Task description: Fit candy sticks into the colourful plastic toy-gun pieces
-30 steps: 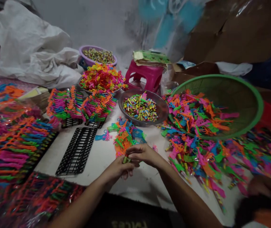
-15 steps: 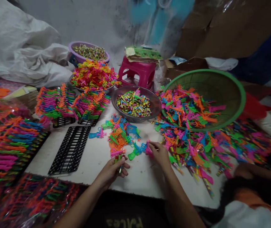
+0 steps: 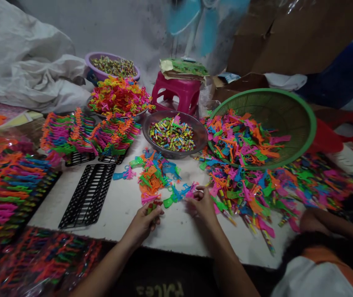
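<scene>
My left hand (image 3: pixel 147 219) is closed around a few small patterned tubes (image 3: pixel 153 205), just in front of a loose pile of colourful plastic toy pistols (image 3: pixel 153 177). My right hand (image 3: pixel 205 205) has its thumb and bent fingers apart, with nothing seen between them. Close to its fingertips lies a pink toy pistol (image 3: pixel 191 189), beside a blue and green one (image 3: pixel 174 195) on the white table (image 3: pixel 176 235). A grey bowl (image 3: pixel 147 138) behind the pile holds many such tubes.
A black slotted rack (image 3: pixel 88 196) lies left; filled racks (image 3: pixel 86 134) stand behind it. On the right, a green basket (image 3: pixel 311 136) tips over heaped toy pistols (image 3: pixel 247 194). Another person's arm (image 3: pixel 334 225) is at the right edge. A pink stool (image 3: pixel 176 93) stands behind.
My right hand has drawn its thumb away from the pink toy pistol, which now lies beside the blue and green one. My left hand keeps the tubes. The view has shifted slightly.
</scene>
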{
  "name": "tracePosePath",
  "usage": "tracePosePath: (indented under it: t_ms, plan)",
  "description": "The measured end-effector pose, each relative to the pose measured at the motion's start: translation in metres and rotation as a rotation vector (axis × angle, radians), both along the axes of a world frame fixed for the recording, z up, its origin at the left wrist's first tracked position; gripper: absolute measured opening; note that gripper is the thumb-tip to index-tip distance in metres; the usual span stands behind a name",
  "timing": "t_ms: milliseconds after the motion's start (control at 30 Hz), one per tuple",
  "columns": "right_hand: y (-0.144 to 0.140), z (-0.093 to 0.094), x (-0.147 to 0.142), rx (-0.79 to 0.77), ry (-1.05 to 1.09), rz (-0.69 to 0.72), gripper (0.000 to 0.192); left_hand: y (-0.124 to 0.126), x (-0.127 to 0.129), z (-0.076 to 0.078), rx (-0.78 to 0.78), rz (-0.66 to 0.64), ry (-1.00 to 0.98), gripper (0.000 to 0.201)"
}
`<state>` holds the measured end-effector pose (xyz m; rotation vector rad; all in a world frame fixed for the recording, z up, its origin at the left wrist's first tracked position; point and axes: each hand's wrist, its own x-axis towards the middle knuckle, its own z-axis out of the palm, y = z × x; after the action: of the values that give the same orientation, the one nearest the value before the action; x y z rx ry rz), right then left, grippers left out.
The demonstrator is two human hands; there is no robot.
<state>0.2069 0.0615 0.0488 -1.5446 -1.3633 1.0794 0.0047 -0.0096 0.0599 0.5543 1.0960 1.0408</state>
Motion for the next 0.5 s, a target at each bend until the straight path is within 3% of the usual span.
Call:
tracePosePath:
  t_ms: [167, 300, 500]
  plan:
    - [-0.024, 0.032, -0.039, 0.006, 0.404, 0.032, 0.057, 0.001, 0.011, 0.011, 0.035, -0.008, 0.014, 0.042]
    - [-0.036, 0.044, -0.067, 0.088, 0.464, -0.011, 0.069, -0.003, 0.013, 0.021, 0.097, 0.039, 0.058, 0.041]
    - [-0.045, 0.041, -0.081, 0.057, 0.477, 0.099, 0.063, -0.007, 0.007, 0.023, 0.106, 0.085, 0.144, 0.040]
